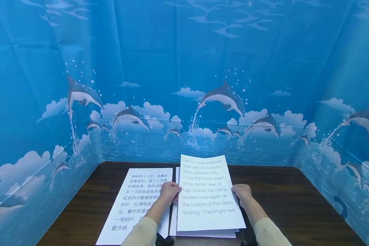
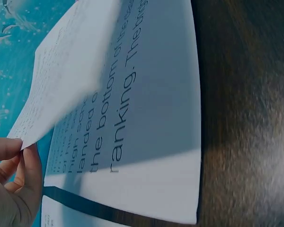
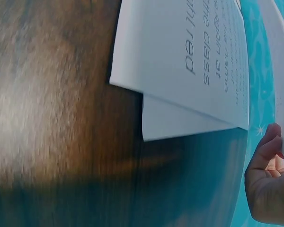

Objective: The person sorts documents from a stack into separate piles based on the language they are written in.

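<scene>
My left hand (image 1: 170, 192) pinches the left edge of a white sheet of paper (image 1: 207, 220) printed in English, with the thumb on one face and fingers behind. At the opposite edge, my right hand (image 1: 242, 193) grips the same sheet between thumb and curled fingers. The sheet is raised and slightly bowed. Beneath it lies a sheet with large English print (image 2: 165, 104), the lifted one shading part of it. Another white sheet (image 3: 175, 120) sticks out from under that one in the right wrist view.
Left of the held sheet, a page of Chinese text (image 1: 135, 205) lies on the dark wooden table (image 1: 295, 205), partly covered by my left forearm. A blue curtain with dolphins (image 1: 184, 68) surrounds the table's back and sides.
</scene>
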`<move>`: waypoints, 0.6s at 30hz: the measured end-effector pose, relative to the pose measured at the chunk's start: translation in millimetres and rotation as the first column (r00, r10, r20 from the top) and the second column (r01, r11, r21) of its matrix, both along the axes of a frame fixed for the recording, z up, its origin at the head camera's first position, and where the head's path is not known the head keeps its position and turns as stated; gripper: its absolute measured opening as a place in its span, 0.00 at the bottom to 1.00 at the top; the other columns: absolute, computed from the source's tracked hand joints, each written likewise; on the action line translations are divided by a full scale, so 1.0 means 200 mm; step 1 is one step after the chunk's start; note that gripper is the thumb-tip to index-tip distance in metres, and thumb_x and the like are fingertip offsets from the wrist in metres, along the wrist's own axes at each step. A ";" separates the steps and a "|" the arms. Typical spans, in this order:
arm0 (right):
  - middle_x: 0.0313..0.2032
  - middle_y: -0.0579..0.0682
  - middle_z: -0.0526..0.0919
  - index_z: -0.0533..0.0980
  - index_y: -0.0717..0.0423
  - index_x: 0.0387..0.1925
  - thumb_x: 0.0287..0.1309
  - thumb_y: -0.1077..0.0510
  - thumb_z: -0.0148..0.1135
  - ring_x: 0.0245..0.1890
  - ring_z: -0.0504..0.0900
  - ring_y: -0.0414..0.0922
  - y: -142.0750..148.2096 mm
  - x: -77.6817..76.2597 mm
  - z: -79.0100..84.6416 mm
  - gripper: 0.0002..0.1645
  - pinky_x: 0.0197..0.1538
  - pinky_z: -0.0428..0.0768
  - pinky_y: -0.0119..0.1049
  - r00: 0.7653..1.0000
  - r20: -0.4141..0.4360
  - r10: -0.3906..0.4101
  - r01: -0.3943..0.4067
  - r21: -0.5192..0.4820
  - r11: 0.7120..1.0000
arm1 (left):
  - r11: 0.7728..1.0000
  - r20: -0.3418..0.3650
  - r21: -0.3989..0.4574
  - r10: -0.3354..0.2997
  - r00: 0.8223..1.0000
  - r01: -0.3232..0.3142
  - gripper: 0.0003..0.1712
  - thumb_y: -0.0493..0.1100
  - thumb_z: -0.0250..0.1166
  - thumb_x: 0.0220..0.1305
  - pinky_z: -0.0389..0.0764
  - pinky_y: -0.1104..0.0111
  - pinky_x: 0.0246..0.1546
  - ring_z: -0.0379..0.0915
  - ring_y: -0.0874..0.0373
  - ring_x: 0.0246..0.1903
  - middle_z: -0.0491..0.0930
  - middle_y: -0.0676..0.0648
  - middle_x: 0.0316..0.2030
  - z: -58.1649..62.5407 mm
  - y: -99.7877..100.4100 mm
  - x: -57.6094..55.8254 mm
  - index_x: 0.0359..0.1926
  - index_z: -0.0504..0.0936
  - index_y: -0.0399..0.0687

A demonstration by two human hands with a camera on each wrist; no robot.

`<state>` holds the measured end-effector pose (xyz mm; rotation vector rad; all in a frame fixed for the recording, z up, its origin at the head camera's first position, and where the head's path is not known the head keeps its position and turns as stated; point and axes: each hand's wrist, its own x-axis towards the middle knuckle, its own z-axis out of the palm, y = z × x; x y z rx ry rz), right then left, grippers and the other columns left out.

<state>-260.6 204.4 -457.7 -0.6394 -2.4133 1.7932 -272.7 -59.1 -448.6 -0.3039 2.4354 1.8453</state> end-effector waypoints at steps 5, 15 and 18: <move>0.38 0.65 0.73 0.67 0.72 0.45 0.55 0.64 0.46 0.39 0.72 0.59 0.03 0.00 0.00 0.17 0.43 0.68 0.52 1.000 0.003 0.005 -0.005 0.012 1.000 | 1.000 0.003 0.029 0.004 1.000 -0.004 0.07 0.35 0.61 0.48 0.71 0.75 0.16 0.69 0.58 0.19 0.72 0.44 0.23 0.00 0.03 0.00 0.31 0.76 0.38; 0.35 0.64 0.73 0.68 0.74 0.42 0.55 0.65 0.46 0.38 0.72 0.58 0.12 0.02 0.01 0.16 0.42 0.67 0.53 1.000 0.005 0.020 -0.020 0.059 0.998 | 1.000 0.006 0.008 -0.021 1.000 0.021 0.05 0.36 0.60 0.49 0.70 0.76 0.15 0.69 0.58 0.20 0.72 0.44 0.23 0.00 0.11 0.00 0.31 0.76 0.40; 0.34 0.64 0.74 0.69 0.74 0.42 0.55 0.65 0.45 0.37 0.73 0.58 0.15 0.03 0.01 0.16 0.41 0.68 0.52 1.000 0.008 0.019 -0.020 0.081 0.997 | 1.000 0.009 0.000 -0.027 1.000 0.027 0.06 0.36 0.60 0.49 0.71 0.75 0.16 0.70 0.58 0.20 0.71 0.44 0.23 0.00 0.14 0.01 0.31 0.76 0.40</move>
